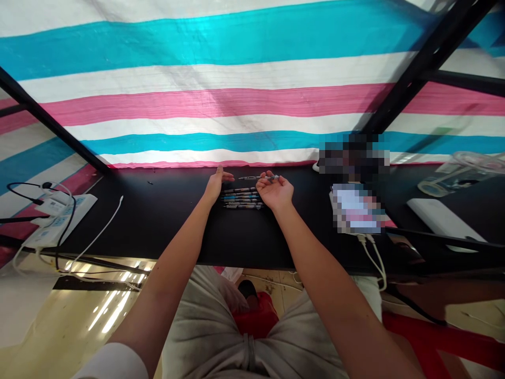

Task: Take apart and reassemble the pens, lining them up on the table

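Note:
Several slim pens [241,198] lie side by side in a stack of rows on the black tabletop [169,221], most with dark patterned barrels and one or two with blue. Beyond them is one more pen [248,178], its right part at the fingers of my right hand [275,190]. That hand is palm up with its fingers curled round this pen. At the left ends of the row stands my left hand [218,183], its fingers stretched out and apart, holding nothing.
A white power strip [74,221] with plugs and cables sits at the far left. On the right are a blurred device [357,208] with white cables, a white box [442,223] and a clear cup [444,179]. A striped sheet [221,105] hangs behind.

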Motion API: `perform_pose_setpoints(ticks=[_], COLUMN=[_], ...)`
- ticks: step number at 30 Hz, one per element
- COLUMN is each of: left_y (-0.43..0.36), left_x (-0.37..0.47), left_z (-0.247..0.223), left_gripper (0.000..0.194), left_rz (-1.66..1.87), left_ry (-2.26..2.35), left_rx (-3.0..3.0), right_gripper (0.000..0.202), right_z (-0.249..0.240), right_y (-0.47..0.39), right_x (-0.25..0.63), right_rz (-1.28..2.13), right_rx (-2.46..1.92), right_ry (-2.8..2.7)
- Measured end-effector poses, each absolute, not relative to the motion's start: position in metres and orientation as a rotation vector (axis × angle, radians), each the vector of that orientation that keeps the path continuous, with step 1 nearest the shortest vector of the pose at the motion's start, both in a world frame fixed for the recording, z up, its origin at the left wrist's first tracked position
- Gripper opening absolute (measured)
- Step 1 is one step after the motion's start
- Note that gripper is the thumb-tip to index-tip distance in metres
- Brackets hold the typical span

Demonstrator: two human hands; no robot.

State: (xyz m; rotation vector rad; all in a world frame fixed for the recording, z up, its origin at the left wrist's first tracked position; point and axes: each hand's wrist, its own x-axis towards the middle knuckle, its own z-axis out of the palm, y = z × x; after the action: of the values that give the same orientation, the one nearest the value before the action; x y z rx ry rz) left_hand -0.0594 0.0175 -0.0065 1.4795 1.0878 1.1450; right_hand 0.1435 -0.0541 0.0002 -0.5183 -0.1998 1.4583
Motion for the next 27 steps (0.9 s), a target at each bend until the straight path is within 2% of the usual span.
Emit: perform_pose_setpoints(ticks=[6,16,27], left_y=[0.011,0.001,0.001], left_x=[-0.053,-0.052,-0.054], left_z=[-0.006,0.005,0.008], left_gripper=[0.081,0.084,0.085], left_rz=[1.011,0.915,0.936], left_ry=[0.892,0.839,0.8], left_rx=[1.377,1.367,1.33], right_gripper=[0.031,0.025,0.032], right_z=[0.003,0.001,0.007], right_y=[-0.054,-0.055,-0.058], right_x=[0.143,0.144,0.141], right_rz=[1.465,1.479,1.527], right_rx=[-0.538,-0.544,-0.466], right_ry=[-0.177,-0.228,-0.084])
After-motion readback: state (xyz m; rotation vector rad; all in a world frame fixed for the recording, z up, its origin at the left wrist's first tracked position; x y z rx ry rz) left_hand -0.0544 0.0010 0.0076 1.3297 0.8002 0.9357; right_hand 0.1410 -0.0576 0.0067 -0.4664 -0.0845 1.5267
